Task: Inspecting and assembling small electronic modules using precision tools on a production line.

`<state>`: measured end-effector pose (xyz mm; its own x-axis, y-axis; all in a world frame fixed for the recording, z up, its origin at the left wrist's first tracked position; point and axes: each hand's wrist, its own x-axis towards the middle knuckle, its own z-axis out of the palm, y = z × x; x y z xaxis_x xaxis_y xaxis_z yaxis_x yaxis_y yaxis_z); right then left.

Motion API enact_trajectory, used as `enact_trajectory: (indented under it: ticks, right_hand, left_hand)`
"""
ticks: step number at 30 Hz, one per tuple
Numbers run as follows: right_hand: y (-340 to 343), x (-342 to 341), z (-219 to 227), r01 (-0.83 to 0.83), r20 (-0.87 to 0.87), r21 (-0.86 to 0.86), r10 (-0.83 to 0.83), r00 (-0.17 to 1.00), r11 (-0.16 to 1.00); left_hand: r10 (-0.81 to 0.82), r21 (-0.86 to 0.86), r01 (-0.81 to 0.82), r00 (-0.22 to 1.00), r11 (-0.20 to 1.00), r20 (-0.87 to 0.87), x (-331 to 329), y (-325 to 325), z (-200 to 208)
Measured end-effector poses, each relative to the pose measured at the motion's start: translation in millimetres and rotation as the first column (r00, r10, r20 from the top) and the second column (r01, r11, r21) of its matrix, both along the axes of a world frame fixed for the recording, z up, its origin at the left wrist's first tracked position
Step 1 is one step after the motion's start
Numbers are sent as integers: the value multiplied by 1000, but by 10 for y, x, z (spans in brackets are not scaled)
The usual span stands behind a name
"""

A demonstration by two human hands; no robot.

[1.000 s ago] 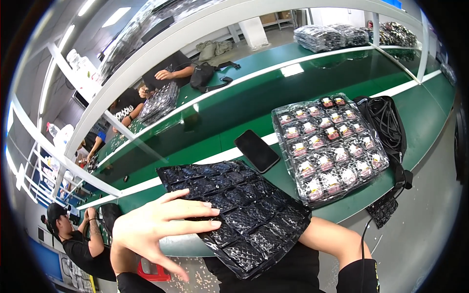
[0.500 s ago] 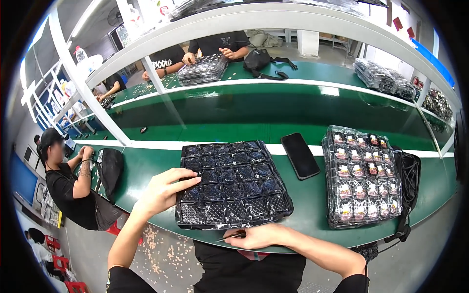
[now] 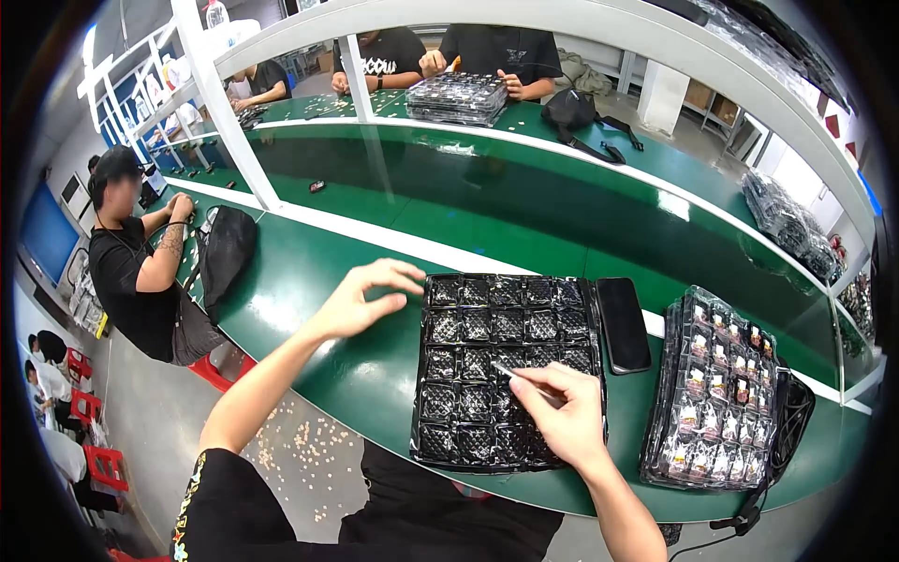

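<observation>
A black plastic tray (image 3: 445, 361) with a grid of square, textured pockets lies flat on the green table before me. My left hand (image 3: 365, 298) hovers by its far left corner, fingers spread and holding nothing. Over the tray's near right part is my right hand (image 3: 569, 412), closed round slim metal tweezers (image 3: 507, 371). The tweezers' tip points left and away, above the middle pockets; whether it touches them I cannot tell. A black phone (image 3: 625, 323) lies against the tray's right side.
A stack of clear trays (image 3: 716, 403) filled with small packed pieces stands at the right, beside a black cable (image 3: 796, 412). A black bag (image 3: 228, 248) sits at the left near a co-worker (image 3: 140, 253). White frame bars (image 3: 234, 122) cross the table's far side.
My right hand has risen from the tray's near edge to above its pockets with the tweezers. My left hand has let go of the tray's left side. The tray now lies straighter, closer to the phone.
</observation>
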<state>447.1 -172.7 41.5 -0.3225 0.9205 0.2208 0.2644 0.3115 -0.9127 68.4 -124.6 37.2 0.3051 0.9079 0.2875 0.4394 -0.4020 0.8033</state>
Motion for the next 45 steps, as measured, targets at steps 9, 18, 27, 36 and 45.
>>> enact_trajectory:
  ticks: [9,18,27,36,45]
  right_hand:
    - [174,-70,-292,85,-4,1,-85,996,996]
    - [217,-59,-263,86,59,-31,-84,995,996]
    - [228,-26,-368,203,-183,-197,-239,954,959]
    - [205,-35,-265,180,-334,-287,-275,902,941]
    - [209,-21,-221,172,-295,-285,-257,920,943]
  left_hand:
    - [833,447,-703,459,553,-308,-2277,1587,-657]
    - [855,403,-777,322,484,-406,-2544,2044,-694]
    - [505,416,-431,859,801,-83,-701,1111,-349]
    - [-241,231,392,836,891,-492,1191,35,-24]
    - [-228,258,347,889,901,-398,1184,99,-199]
